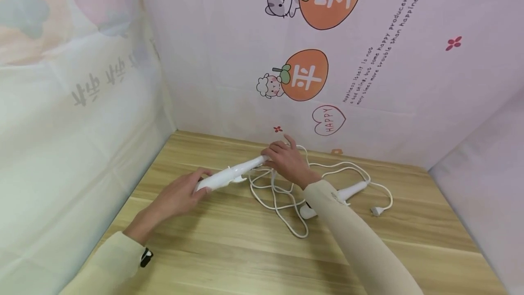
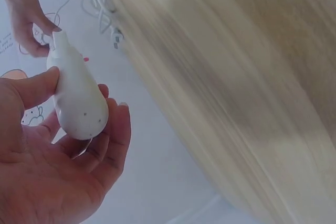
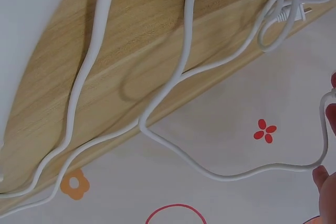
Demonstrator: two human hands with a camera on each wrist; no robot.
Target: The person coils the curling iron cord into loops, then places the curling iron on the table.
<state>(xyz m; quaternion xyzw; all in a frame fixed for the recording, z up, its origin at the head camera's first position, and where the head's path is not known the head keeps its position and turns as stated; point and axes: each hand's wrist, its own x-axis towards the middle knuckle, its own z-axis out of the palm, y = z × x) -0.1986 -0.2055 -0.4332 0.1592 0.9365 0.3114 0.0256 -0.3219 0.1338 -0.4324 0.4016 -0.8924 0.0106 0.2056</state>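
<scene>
A long white corded device [image 1: 229, 176], wide at one end and tapering to the other, is held above the table between both hands. My left hand [image 1: 176, 197] grips its wide end; in the left wrist view, thumb and fingers curl around the rounded body [image 2: 79, 95], whose end has small dark dots. At the narrow end, my right hand [image 1: 288, 160] pinches it near the cord. Only fingertips [image 3: 328, 182] of that hand show in the right wrist view, beside the cord [image 3: 231, 176]. A small lever-like piece [image 1: 239, 179] sticks out underneath. The exact kind of device cannot be told.
A second white device [image 1: 354, 189] lies on the wooden table [image 1: 229, 249], partly hidden by the right sleeve. Looped white cord [image 1: 276, 204] spreads around it, and a plug [image 1: 376, 211] lies to the right. Printed cloth walls [image 1: 229, 81] stand behind and at both sides.
</scene>
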